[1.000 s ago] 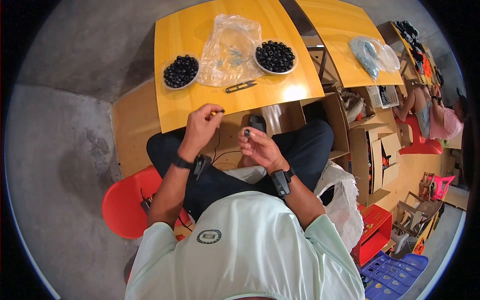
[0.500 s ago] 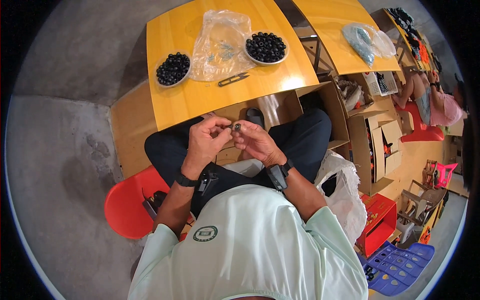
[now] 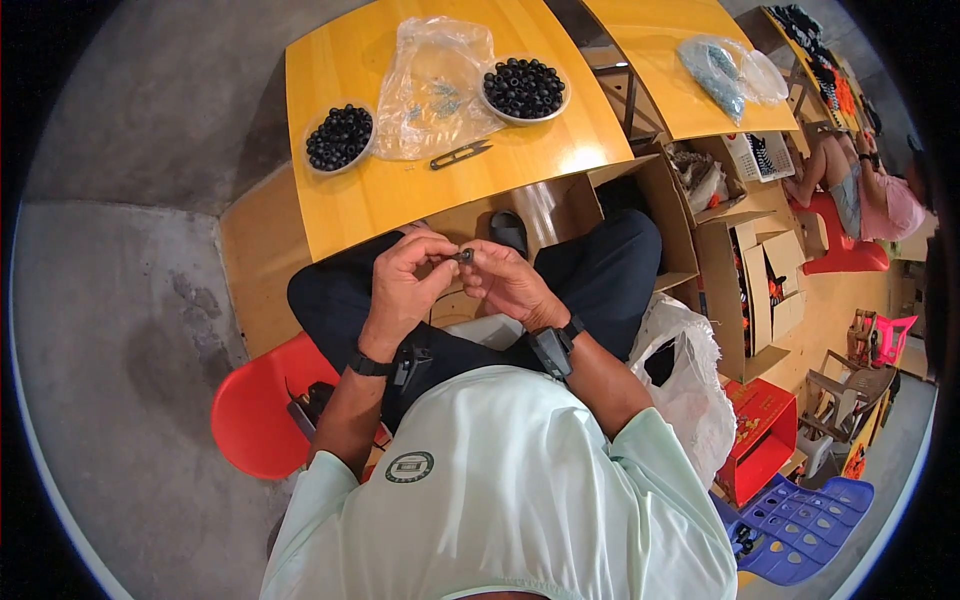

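Note:
Over my lap, my left hand (image 3: 405,285) and my right hand (image 3: 513,282) meet fingertip to fingertip. Between thumb and fingers of the right hand sits a small black bead-like piece (image 3: 466,256). My left hand's fingers are pinched against its left side; what they hold there is too small to make out. Ahead on the yellow table (image 3: 550,165) stand a left bowl (image 3: 345,168) and a right bowl (image 3: 540,121), both full of black pieces with holes. Between them lies a clear plastic bag (image 3: 405,120) with small bluish bits inside. Black thread snips (image 3: 460,155) rest nearer me.
A second yellow table (image 3: 650,60) on the right carries a bag of bluish bits (image 3: 715,80). Open cardboard boxes (image 3: 725,300), a white sack (image 3: 690,410) and a red box (image 3: 757,440) stand at my right. A red chair (image 3: 250,420) is at my left. Another person (image 3: 885,205) sits far right.
My hands have drawn closer together, and the black piece has turned and shifted slightly left against the left fingertips. The whole view has shifted slightly.

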The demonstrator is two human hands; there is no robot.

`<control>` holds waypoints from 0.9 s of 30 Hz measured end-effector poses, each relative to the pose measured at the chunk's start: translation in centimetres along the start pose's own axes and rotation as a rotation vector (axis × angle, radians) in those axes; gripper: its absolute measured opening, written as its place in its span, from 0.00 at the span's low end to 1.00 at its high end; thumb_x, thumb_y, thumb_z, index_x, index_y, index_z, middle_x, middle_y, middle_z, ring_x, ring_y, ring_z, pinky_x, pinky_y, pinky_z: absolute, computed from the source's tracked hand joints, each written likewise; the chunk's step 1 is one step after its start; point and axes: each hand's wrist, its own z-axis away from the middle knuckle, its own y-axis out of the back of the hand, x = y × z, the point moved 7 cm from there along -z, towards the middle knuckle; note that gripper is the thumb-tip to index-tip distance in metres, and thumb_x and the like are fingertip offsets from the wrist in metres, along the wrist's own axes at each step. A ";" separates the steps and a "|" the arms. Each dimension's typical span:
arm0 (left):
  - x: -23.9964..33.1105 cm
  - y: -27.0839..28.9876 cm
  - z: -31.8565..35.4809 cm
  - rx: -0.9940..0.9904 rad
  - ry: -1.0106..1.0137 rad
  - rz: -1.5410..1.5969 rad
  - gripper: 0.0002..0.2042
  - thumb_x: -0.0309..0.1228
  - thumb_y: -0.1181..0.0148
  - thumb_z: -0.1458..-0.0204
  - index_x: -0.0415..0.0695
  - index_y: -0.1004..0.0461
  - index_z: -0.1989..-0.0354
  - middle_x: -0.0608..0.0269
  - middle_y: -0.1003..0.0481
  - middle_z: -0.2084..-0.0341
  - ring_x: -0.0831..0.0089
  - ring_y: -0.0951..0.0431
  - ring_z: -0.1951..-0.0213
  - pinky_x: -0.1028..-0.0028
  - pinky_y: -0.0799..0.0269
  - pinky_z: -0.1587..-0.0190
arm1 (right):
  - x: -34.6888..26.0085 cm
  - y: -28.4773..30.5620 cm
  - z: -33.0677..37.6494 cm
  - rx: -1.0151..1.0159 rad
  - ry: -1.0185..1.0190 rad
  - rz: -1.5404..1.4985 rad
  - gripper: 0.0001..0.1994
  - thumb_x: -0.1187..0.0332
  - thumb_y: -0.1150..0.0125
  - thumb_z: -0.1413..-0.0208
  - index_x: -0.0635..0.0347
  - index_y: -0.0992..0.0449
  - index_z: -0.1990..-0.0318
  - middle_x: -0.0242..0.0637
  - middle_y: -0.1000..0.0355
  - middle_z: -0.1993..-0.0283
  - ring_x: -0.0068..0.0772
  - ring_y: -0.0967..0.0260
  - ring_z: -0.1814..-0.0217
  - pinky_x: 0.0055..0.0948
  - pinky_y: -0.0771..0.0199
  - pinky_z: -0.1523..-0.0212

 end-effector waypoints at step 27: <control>3.8 -1.3 -0.2 0.002 -0.193 -0.357 0.07 0.16 0.38 0.55 0.36 0.22 0.66 0.57 0.23 0.69 0.68 0.20 0.67 0.74 0.25 0.62 | 0.0 0.3 0.2 0.030 0.003 0.145 0.13 0.63 0.40 0.35 0.59 0.24 0.48 0.25 0.28 0.64 0.16 0.37 0.67 0.17 0.36 0.66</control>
